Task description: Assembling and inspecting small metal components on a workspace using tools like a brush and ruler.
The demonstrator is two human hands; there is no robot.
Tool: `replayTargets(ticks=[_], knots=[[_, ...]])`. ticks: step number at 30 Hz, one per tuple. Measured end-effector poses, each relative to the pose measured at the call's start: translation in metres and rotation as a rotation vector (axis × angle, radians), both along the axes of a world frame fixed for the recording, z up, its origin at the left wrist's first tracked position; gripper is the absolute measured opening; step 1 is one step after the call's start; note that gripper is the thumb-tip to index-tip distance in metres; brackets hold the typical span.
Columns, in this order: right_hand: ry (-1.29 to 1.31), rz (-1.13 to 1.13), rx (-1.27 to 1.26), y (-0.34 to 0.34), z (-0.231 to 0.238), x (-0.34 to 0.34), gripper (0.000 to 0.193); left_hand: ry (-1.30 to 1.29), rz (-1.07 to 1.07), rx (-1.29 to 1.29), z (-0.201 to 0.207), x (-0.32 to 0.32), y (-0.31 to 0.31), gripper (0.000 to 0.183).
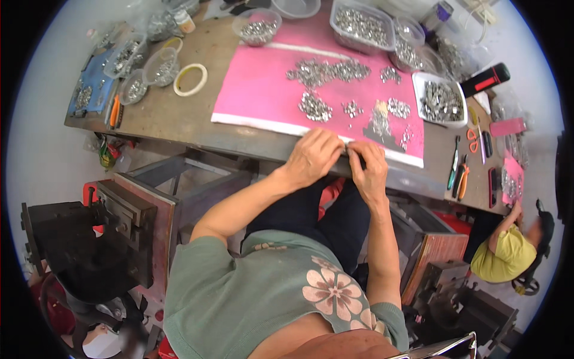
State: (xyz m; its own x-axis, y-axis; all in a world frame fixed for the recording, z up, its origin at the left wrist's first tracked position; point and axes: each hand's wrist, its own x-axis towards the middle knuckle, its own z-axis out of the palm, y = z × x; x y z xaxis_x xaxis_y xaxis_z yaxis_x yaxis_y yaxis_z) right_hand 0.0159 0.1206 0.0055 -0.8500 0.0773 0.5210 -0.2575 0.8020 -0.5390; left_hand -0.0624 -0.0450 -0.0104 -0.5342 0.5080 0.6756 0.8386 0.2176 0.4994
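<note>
At the front edge of the pink mat (254, 90), my left hand (313, 157) and my right hand (369, 172) meet, fingertips nearly touching. Both hands are closed in a pinch around something small and dark between them, too small to name. Just beyond lie heaps of small shiny metal parts: a wide heap (329, 72) at the back, a rounder pile (315, 106) in front of it, and a tiny pile (352, 109) to its right. A flat spread of thin silver pieces (379, 122) sits farther right, beside another small pile (399, 108).
A white tub (417, 96) and a clear plastic box (335, 33) hold metal parts. Tape rolls (178, 88) and orange-handled pliers (114, 113) lie left; orange scissors (472, 140) and pliers (463, 182) lie right. A person in a yellow shirt (505, 257) works at far right.
</note>
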Motion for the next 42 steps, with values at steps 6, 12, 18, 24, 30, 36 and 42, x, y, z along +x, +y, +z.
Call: replayTargets(ticks=[6,12,18,24,30,36,42], knots=[[0.019,0.076,0.184,0.001,0.007,0.000,0.017,0.021,-0.027,0.006,-0.008,0.000,-0.004,0.018],[-0.066,0.114,0.167,0.024,0.014,-0.050,0.012,0.009,-0.017,0.053,-0.003,-0.025,-0.019,0.021],[-0.052,0.096,0.178,0.014,-0.005,-0.154,0.015,0.027,0.380,0.031,-0.013,-0.127,-0.044,0.024],[0.021,0.041,0.458,-0.001,-0.017,-0.173,0.009,-0.048,0.461,-0.136,-0.024,-0.144,-0.047,0.016],[0.025,0.056,0.447,0.004,-0.005,-0.163,0.006,-0.148,0.389,0.030,-0.021,-0.146,-0.044,0.012],[-0.185,0.104,-0.107,0.022,0.029,-0.082,0.013,-0.160,0.385,0.124,-0.020,-0.152,-0.051,0.014],[-0.176,0.063,-0.127,0.017,0.015,-0.010,0.008,-0.333,0.331,0.207,-0.019,-0.152,-0.047,0.011]])
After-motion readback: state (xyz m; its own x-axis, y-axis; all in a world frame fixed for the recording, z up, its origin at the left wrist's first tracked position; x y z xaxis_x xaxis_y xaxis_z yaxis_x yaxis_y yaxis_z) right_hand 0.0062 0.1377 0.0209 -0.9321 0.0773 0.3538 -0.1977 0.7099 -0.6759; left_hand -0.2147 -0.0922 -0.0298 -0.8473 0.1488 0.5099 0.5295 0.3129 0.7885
